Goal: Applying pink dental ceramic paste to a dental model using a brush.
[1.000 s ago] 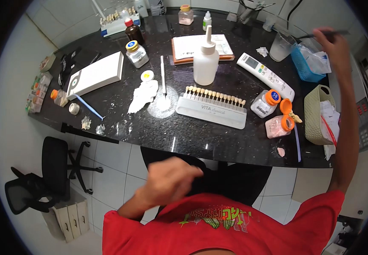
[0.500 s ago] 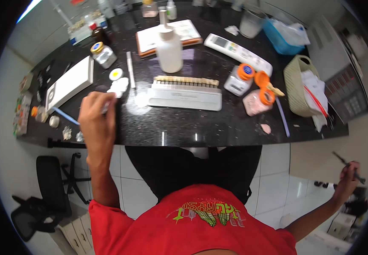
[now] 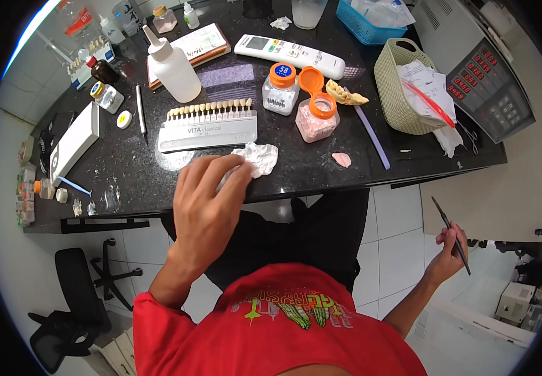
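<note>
My left hand [image 3: 207, 197] is at the front of the dark countertop, its thumb and forefinger closed on a crumpled white tissue [image 3: 260, 160]. Just behind it lies a grey tooth shade guide [image 3: 208, 133] with a row of tooth-coloured tabs. Out to the right, beyond the counter's front edge, my right hand [image 3: 451, 245] grips a thin dark brush [image 3: 444, 219], tip pointing up and away. Right of the tissue stand a clear jar [image 3: 279, 100] with an orange and blue lid and an open jar of pink powder [image 3: 316, 123]. A small pink piece [image 3: 341, 160] lies in front of them.
A yellowish dental model [image 3: 346, 94] touches the pink jar, near a purple stick [image 3: 374, 139]. Farther back are a white squeeze bottle [image 3: 175, 72] and a remote control [image 3: 289, 55]. A woven basket [image 3: 402, 88] and a machine with a lit display [image 3: 490, 88] stand right.
My left hand has carried the tissue rightward from beside the round white lid to in front of the shade guide. My right hand has come inward with the brush. The view has shifted right.
</note>
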Motion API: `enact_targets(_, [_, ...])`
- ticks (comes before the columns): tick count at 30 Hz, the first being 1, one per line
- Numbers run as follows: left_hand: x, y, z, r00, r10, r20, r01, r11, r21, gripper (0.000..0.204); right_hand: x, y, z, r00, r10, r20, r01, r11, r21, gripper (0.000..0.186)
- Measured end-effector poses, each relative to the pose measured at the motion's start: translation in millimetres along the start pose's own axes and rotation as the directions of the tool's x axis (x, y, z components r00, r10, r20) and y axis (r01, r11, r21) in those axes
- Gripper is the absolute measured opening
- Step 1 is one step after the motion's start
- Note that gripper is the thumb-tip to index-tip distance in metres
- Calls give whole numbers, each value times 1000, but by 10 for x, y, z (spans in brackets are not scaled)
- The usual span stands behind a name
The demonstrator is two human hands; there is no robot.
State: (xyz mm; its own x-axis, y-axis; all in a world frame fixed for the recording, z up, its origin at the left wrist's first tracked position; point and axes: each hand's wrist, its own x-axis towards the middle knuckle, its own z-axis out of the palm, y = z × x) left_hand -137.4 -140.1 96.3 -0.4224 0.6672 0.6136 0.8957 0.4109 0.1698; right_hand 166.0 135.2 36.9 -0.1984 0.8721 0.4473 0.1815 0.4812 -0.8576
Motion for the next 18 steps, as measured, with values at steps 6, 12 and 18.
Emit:
enact_targets(6, [-22, 64, 39, 989, -88, 116, 93, 995, -36, 33, -56, -706, 793, 844, -479, 242, 285, 783, 553, 19])
enact_targets(12, [-167, 65, 46, 999, -42, 6, 42, 998, -56, 36, -266, -1002, 1534, 670, -555, 493, 238, 789, 566, 21])
enact_targets(18, [-108, 70, 9, 991, -7, 131, 12, 999, -36, 40, -282, -1078, 1753, 618, -547, 565, 277, 824, 494, 22])
